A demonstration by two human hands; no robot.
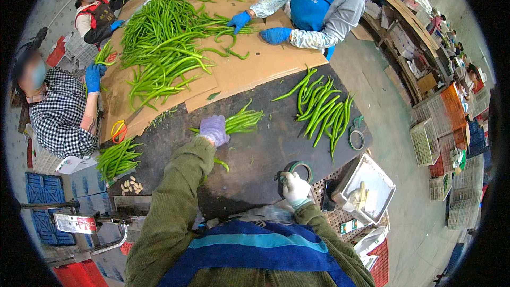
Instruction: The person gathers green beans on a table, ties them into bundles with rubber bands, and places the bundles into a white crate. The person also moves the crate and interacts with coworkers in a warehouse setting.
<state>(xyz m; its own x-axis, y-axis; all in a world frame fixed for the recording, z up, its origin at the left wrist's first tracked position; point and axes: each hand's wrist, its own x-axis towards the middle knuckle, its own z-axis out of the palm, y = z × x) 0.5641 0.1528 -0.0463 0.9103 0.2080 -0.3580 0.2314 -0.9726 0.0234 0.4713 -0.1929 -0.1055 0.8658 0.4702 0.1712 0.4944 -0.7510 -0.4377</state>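
My left hand [214,130], in a purple glove, is closed round a bunch of long green peppers [245,119] above the dark tabletop [255,171]. My right hand [295,188], in a white glove, is at the near edge, its fingers on a roll of green tape [301,171]. Farther right lie a spread row of green peppers [322,107] and a second tape roll [356,140]. A tied-looking bunch of peppers [118,159] rests at the left edge beside small pale pieces [131,185]. A large pepper heap [167,36] covers much of the cardboard [247,73].
Across the table a co-worker's blue-gloved hands [275,36] rest near peppers; two more people stand at the left. Orange-handled scissors [119,131] lie on the cardboard. At the near right stand a white bin [384,175] and a dark phone-like object [329,195]. A metal device [79,223] is lower left.
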